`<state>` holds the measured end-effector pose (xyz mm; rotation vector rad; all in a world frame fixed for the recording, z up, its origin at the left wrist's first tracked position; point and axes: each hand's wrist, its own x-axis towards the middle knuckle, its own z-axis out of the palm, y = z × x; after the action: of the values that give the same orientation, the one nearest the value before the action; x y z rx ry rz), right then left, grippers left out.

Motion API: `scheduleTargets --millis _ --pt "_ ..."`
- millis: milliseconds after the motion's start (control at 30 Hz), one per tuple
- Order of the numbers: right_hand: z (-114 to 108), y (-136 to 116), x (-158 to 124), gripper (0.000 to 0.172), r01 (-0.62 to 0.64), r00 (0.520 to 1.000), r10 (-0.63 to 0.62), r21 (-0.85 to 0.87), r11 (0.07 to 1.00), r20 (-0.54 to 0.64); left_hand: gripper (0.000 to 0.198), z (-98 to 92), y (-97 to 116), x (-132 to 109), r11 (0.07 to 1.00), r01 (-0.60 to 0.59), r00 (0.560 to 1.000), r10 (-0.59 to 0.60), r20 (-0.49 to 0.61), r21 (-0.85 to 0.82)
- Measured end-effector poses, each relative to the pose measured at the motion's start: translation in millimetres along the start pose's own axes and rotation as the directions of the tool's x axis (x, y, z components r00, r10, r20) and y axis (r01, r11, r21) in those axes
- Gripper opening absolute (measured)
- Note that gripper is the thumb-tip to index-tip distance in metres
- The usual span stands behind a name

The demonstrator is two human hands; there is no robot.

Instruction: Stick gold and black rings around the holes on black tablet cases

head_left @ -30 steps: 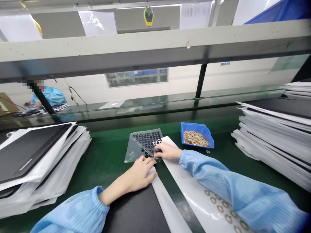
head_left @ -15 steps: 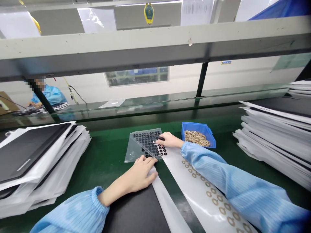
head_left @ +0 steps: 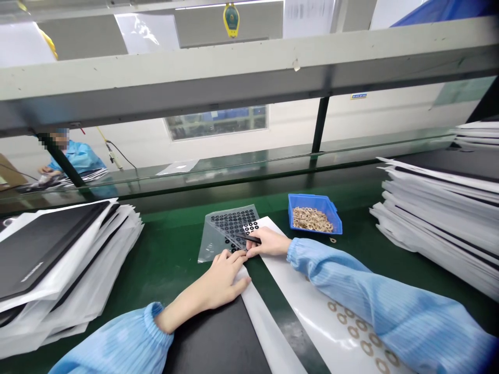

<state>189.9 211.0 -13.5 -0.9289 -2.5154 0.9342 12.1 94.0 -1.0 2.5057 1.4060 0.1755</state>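
My left hand [head_left: 220, 280] lies flat with fingers stretched out, pressing the near corner of a clear sheet of black rings [head_left: 230, 228] and the white-wrapped black panel [head_left: 218, 337] under my arm. My right hand [head_left: 268, 242] is closed around dark tweezers [head_left: 249, 239], whose tips touch the black rings near my left fingertips. A long white backing strip [head_left: 312, 306] with brown rings runs under my right sleeve.
A blue bin of tan rings [head_left: 315, 219] stands just right of my right hand, with one loose ring beside it. Stacks of wrapped panels rise at the left [head_left: 58, 259] and right [head_left: 440, 208]. Another person in blue works at far left [head_left: 74, 158] beyond the conveyor rail.
My right hand went out to the far side of the ring sheet, then came back toward me, and the tweezers now touch the sheet near my left fingertips. My left hand stayed put.
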Motion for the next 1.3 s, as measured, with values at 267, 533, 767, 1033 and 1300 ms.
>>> scheduleTargets --millis 267,533,767,1033,1300 --pt "-6 1 3 0.019 -0.084 0.993 0.093 -0.122 0.989 0.068 0.045 -4.6 5 1 1.0 0.004 1.0 -0.004 -0.003 0.009" --pt "-24 16 13 0.026 -0.218 0.976 0.217 -0.17 0.961 -0.021 0.056 -0.7 7 14 0.997 0.039 0.999 -0.037 -0.038 0.071" --pt "-21 19 18 0.028 -0.227 0.974 0.22 -0.187 0.956 -0.054 0.042 4.1 9 33 0.987 0.02 0.996 -0.007 -0.086 0.159" --pt "-20 27 24 0.029 -0.219 0.971 0.189 -0.224 0.95 -0.148 0.034 4.9 9 34 0.992 -0.009 0.991 0.025 -0.128 0.127" --pt "-25 23 15 0.028 -0.257 0.966 0.251 -0.158 0.953 -0.056 0.037 13.4 8 45 1.0 -0.019 0.983 0.022 -0.182 0.019"
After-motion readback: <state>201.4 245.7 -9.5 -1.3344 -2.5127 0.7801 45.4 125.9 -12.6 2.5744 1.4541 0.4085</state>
